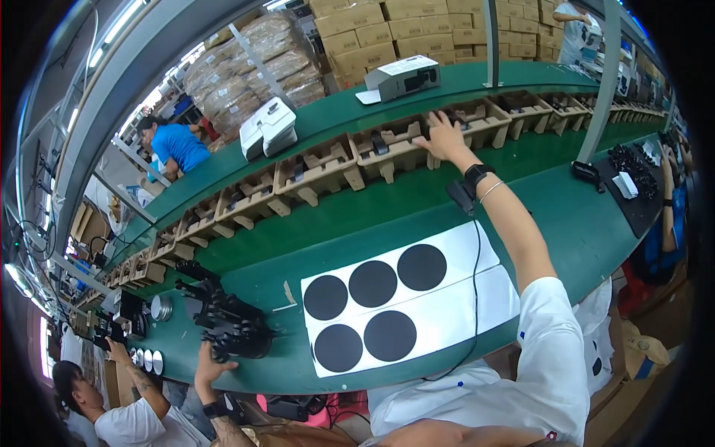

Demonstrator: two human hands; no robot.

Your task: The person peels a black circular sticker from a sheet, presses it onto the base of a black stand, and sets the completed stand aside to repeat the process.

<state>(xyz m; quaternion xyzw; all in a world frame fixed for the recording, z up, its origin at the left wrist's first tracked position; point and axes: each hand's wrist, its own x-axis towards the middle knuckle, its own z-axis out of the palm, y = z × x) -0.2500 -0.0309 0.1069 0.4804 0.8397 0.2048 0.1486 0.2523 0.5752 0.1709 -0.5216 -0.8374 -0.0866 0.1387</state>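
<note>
My right hand (pixel 445 140), a dark watch on its wrist, reaches over the row of brown moulded-pulp trays. Its fingers are spread at the border between two trays, and nothing shows in its grasp. The tray (pixel 389 149) just left of it holds a dark part. My left hand (pixel 211 366) is at the near side of a heap of black plastic parts (pixel 234 324), thumb stretched out and fingertips against the heap, partly hidden. Between the hands lie white sheets (pixel 465 302) carrying several black round pads (pixel 372 283). Under my right wrist is a small black corded device (pixel 462 195).
A cable (pixel 477 298) runs across the sheets to the bench's near edge. White machines (pixel 269 128) stand on the green ledge behind the trays. Metal posts (pixel 600 82) rise at the right. A co-worker (pixel 112 406) works at the left beside silver discs (pixel 153 362); others are farther off.
</note>
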